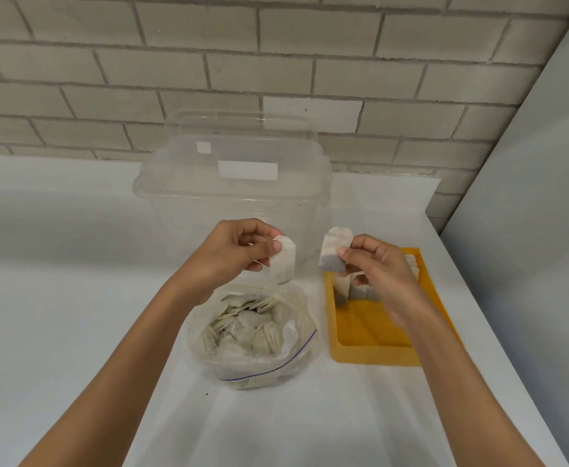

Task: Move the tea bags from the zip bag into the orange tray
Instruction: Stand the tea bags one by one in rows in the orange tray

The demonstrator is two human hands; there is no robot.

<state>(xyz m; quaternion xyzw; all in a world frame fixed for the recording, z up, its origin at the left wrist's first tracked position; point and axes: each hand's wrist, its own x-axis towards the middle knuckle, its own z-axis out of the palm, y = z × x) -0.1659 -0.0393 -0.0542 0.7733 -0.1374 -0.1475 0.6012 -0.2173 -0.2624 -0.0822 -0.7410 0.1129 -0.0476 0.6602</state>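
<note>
An open clear zip bag (pixel 296 358) with a purple seal line sits on the white table, holding several pale tea bags (pixel 242 328). My left hand (pixel 232 254) pinches one tea bag (pixel 285 262) above the zip bag. My right hand (pixel 377 264) pinches another tea bag (pixel 333 249) above the far left part of the orange tray (pixel 370 332). Several tea bags (pixel 347 288) stand in the tray's far end, partly hidden by my right hand.
A large clear plastic container (pixel 236 190) with a white label stands just behind the zip bag, against a pale brick wall. A grey panel (pixel 545 197) rises on the right beyond the table's right edge (pixel 498 332).
</note>
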